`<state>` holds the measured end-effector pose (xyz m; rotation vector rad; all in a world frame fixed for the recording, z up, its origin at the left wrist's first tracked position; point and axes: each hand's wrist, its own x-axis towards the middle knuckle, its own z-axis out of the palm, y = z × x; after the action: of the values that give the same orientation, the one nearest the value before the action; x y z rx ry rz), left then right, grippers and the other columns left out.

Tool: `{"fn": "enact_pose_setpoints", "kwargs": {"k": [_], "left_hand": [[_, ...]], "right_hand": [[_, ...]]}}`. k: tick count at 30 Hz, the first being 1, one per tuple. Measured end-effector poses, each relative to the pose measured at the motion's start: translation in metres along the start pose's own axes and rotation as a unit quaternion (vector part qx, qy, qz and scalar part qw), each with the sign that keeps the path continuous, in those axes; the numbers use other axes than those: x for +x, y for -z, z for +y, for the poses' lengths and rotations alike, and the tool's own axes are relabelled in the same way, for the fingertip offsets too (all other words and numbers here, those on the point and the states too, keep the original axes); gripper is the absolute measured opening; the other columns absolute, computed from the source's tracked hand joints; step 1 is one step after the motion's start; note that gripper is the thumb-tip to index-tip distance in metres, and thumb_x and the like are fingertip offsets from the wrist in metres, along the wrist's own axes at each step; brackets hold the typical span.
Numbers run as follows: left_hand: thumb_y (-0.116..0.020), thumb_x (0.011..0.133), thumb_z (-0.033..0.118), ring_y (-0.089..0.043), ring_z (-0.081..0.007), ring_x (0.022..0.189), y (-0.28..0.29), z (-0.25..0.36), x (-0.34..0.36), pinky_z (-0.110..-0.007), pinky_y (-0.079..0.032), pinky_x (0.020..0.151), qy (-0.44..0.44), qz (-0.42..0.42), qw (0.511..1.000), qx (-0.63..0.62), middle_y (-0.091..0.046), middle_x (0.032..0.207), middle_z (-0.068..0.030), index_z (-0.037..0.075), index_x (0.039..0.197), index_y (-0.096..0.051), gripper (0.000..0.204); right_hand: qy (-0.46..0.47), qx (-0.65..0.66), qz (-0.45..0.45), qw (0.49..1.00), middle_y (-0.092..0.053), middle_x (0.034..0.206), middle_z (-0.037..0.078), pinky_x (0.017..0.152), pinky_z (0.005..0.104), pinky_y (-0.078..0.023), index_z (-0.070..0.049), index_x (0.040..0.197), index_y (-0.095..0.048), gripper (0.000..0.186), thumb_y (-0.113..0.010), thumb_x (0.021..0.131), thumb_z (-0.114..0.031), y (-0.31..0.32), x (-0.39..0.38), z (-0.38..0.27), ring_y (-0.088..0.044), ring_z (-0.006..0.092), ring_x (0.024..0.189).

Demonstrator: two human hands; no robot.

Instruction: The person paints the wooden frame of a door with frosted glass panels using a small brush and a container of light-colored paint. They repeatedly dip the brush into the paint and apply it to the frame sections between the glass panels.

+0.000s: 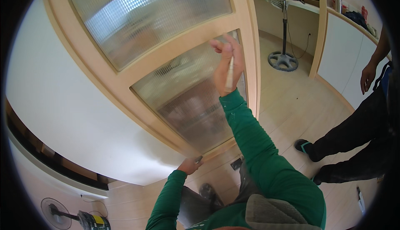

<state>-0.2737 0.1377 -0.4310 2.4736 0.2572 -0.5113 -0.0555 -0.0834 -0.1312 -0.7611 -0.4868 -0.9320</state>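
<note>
A pale wood-framed door [175, 53] with ribbed translucent panes [175, 105] stands before me. My right hand [225, 63], in a green sleeve, is raised over the lower pane beside the door's right stile, its fingers curled round a thin pale stick [230, 73]; its fingertips are blurred. Lower down, my left hand [189, 166] is closed on a small dark object [198, 159] at the door's bottom edge, beside a white panel [75, 105]. The dark object is too small to identify.
Another person [356, 130] in dark trousers and flip-flops stands at right, beside white cabinets [337, 50] and a long tool [360, 198] on the floor. A pedestal fan [283, 59] and cluttered shelf [308, 2] are behind. A second fan [60, 213] is at lower left.
</note>
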Motion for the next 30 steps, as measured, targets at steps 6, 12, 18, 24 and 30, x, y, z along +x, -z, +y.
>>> {"fn": "enact_pose_setpoints", "kwargs": {"k": [6, 12, 18, 24, 30], "left_hand": [[-0.066, 0.097, 0.053, -0.067, -0.0228, 0.071, 0.003, 0.007, 0.0, -0.041, -0.055, 0.073, -0.027, 0.002, 1.0, -0.002, -0.074, 0.085, -0.0132, 0.006, 0.135, -0.065, 0.06], [-0.067, 0.098, 0.052, -0.068, -0.0247, 0.078, 0.006, 0.01, -0.004, -0.042, -0.055, 0.077, -0.016, -0.005, 1.0, -0.006, -0.073, 0.087, -0.0134, 0.004, 0.133, -0.065, 0.059], [-0.068, 0.098, 0.051, -0.069, -0.025, 0.079, 0.002, 0.0, 0.0, -0.04, -0.054, 0.077, -0.049, 0.015, 0.999, -0.009, -0.073, 0.086, -0.0139, 0.003, 0.129, -0.066, 0.057], [-0.067, 0.098, 0.05, -0.071, -0.0269, 0.08, 0.007, 0.001, -0.006, -0.041, -0.055, 0.079, -0.041, 0.02, 0.999, -0.003, -0.074, 0.085, -0.0159, 0.004, 0.131, -0.066, 0.057], [-0.067, 0.097, 0.05, -0.072, -0.0288, 0.083, 0.008, 0.006, -0.009, -0.042, -0.056, 0.081, -0.048, 0.027, 0.998, 0.024, -0.075, 0.088, -0.0166, 0.005, 0.134, -0.065, 0.058]], "right_hand": [[0.26, -0.227, -0.219, 0.912, -0.074, 0.109, 0.009, 0.085, 0.0408, -0.05, -0.007, 0.112, -0.069, 0.022, -0.059, 0.092, -0.005, 0.019, 0.059, 0.014, -0.059, 0.0317, 0.092], [0.258, -0.283, -0.376, 0.844, -0.074, 0.115, 0.005, 0.087, 0.0396, -0.046, -0.006, 0.096, -0.056, 0.01, -0.057, 0.088, 0.0, 0.017, 0.116, 0.006, -0.052, 0.0297, 0.095], [0.273, -0.331, -0.423, 0.799, -0.072, 0.1, 0.004, 0.084, 0.0426, -0.045, -0.009, 0.089, -0.055, 0.008, -0.059, 0.087, -0.002, 0.011, 0.125, 0.008, -0.054, 0.0318, 0.093], [0.26, -0.323, -0.436, 0.799, -0.072, 0.098, 0.004, 0.086, 0.0431, -0.044, -0.01, 0.088, -0.055, 0.009, -0.058, 0.087, -0.002, 0.004, 0.121, 0.006, -0.054, 0.0316, 0.093], [0.273, -0.297, -0.443, 0.801, -0.067, 0.088, 0.004, 0.086, 0.0433, -0.043, -0.014, 0.09, -0.061, 0.012, -0.06, 0.085, -0.003, -0.006, 0.112, 0.005, -0.057, 0.0319, 0.094]]}}
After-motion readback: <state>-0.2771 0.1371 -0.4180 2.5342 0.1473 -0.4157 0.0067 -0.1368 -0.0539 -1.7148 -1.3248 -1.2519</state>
